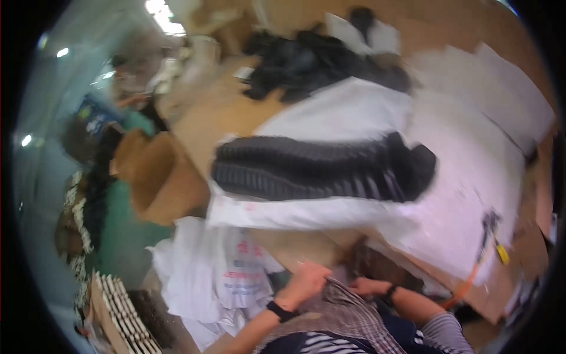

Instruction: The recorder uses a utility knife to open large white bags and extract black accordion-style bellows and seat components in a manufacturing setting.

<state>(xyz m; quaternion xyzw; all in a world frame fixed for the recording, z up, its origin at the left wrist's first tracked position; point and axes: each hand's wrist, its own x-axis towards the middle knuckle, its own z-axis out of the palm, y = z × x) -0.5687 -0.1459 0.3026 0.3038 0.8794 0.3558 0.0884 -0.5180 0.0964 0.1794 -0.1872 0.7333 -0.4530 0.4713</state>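
My left hand is closed on the upper edge of a brown checked apron, pulling it up in front of my body. Beside it, my right hand has its fingers curled at the apron's other side; blur softens its fingertips. Beyond both hands, a long stack of black ribbed pieces lies in rows on a white sack on the table. Neither hand touches the stack.
Black items are heaped at the table's far side. White sheeting covers the right, with a tool on an orange hose. Printed white sacks hang at the near left, by an open cardboard box. A person is blurred farther left.
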